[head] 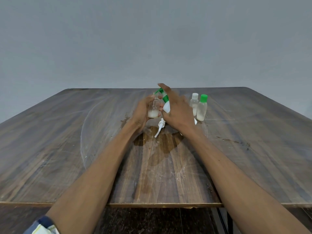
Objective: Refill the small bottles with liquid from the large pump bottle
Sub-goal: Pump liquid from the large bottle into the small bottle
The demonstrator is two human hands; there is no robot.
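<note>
Scratched wooden table [67, 149]; left hand [141, 114] grips clear small bottle [153, 109], right hand [177, 112] grips white pump bottle [166, 107].

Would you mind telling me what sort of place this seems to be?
Probably a plain indoor room, perhaps at home: a worn wooden table against a bare grey wall, with small bottles standing on it.

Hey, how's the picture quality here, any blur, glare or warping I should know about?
Head view: the right hand and large pump bottle are smeared by motion blur; the wide lens bows the table edges; lighting is soft and even, with a dull sheen on the wood and no harsh glare.
</note>
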